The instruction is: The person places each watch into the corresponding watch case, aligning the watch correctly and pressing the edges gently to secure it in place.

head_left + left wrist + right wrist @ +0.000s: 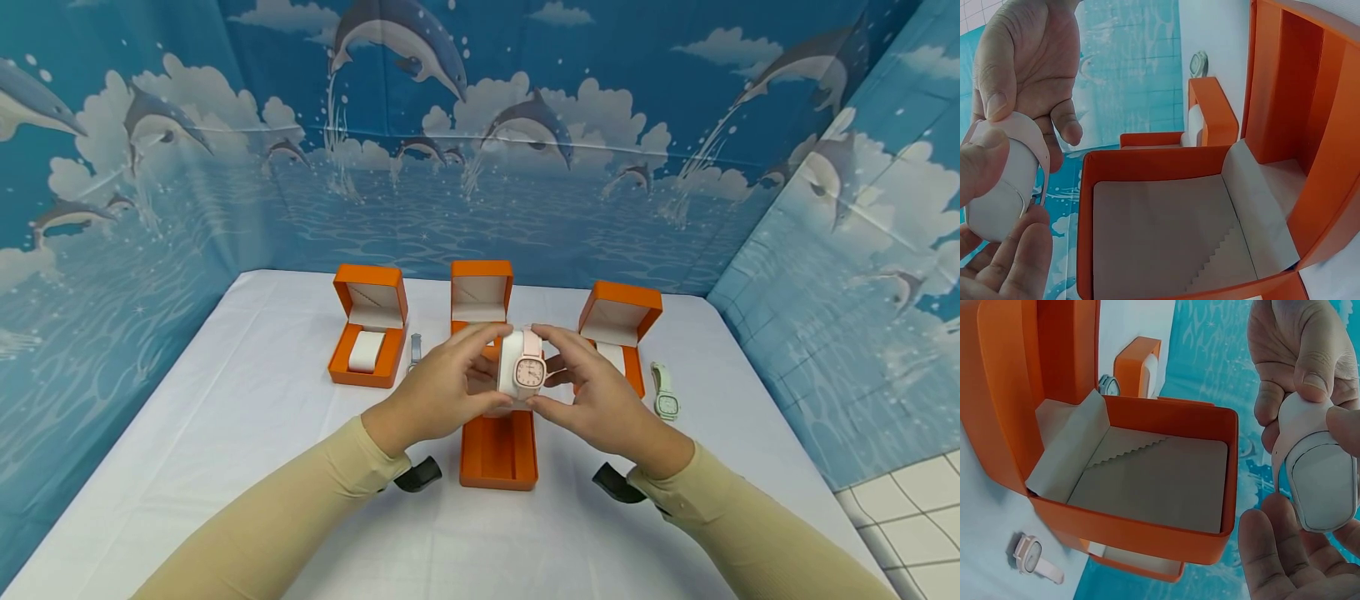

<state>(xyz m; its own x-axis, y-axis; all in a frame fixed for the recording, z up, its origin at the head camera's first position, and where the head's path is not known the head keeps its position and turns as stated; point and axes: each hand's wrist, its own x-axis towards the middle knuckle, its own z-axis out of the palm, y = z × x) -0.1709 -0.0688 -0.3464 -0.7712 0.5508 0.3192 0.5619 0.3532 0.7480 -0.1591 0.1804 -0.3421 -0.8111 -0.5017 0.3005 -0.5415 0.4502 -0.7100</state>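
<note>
Both hands hold a white watch cushion point(508, 362) with a pink watch point(530, 372) strapped around it, its square dial facing the person. My left hand point(442, 379) grips the cushion's left side, thumb low and fingers near the top. On the other side my right hand point(592, 392) pinches the cushion and strap between thumb and fingers. Just below the hands stands an opened orange watch box point(498, 483), its compartment bare. Its raised lid, lined in pale fabric point(1160, 231), is mostly hidden behind the hands in the head view.
Three more opened orange boxes stand farther back: one at left point(367, 379), one in the middle point(482, 268), one at right point(622, 293). A blue-grey watch point(416, 346) lies by the left box, a light green watch point(665, 400) by the right one. A dolphin-print curtain point(480, 200) surrounds the white table point(247, 433).
</note>
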